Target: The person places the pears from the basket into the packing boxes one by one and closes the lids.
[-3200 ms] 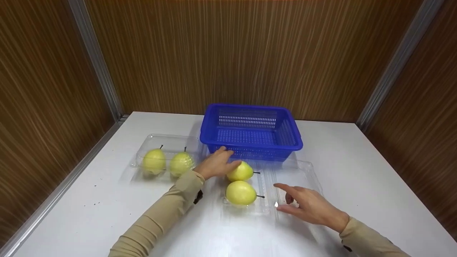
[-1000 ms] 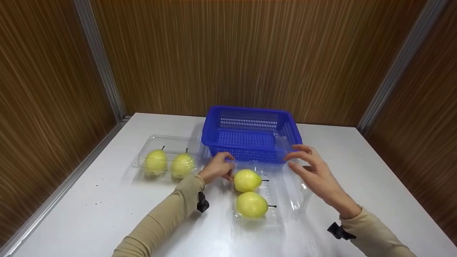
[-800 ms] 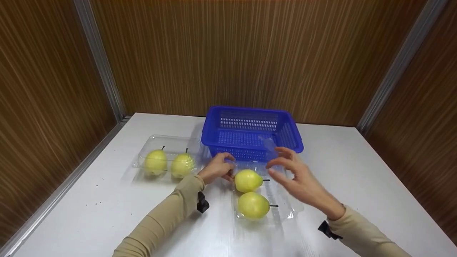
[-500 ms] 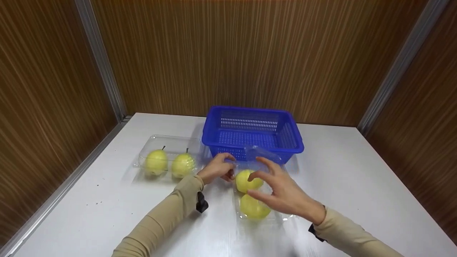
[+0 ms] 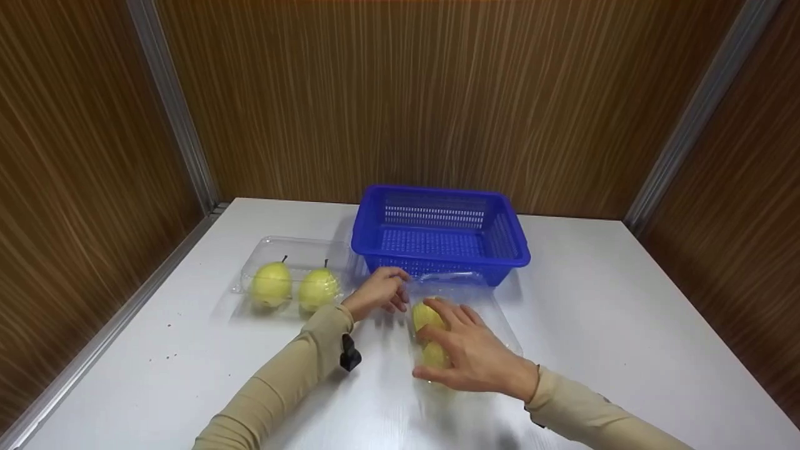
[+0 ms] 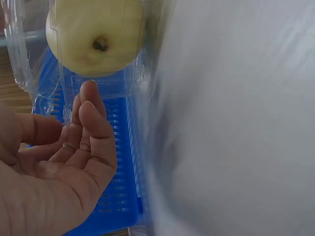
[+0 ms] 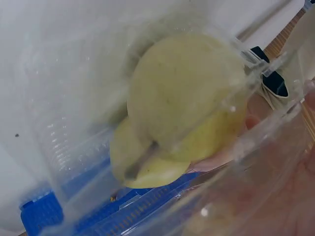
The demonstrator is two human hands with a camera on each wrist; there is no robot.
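Two yellow pears (image 5: 427,317) lie in a clear plastic clamshell box (image 5: 500,312) in front of the basket. My right hand (image 5: 478,353) is over this box, fingers and thumb spread across its clear lid (image 5: 451,279), which is tilted over the pears and partly hides them. My left hand (image 5: 378,292) is at the box's far left corner, fingers loosely bent; in the left wrist view they are beside the plastic edge below a pear (image 6: 98,37). Through the plastic in the right wrist view, a pear (image 7: 184,93) shows with its stem.
A blue perforated basket (image 5: 440,256) stands behind the box. On the left, a second clear box (image 5: 297,248) holds two pears (image 5: 271,284). Wood-grain panels (image 5: 400,100) enclose the white table (image 5: 594,300) at the back and sides.
My right hand has moved left and nearer, over the pears, and the lid has swung from the right across them. My left hand stays at the corner, its fingers slightly looser.
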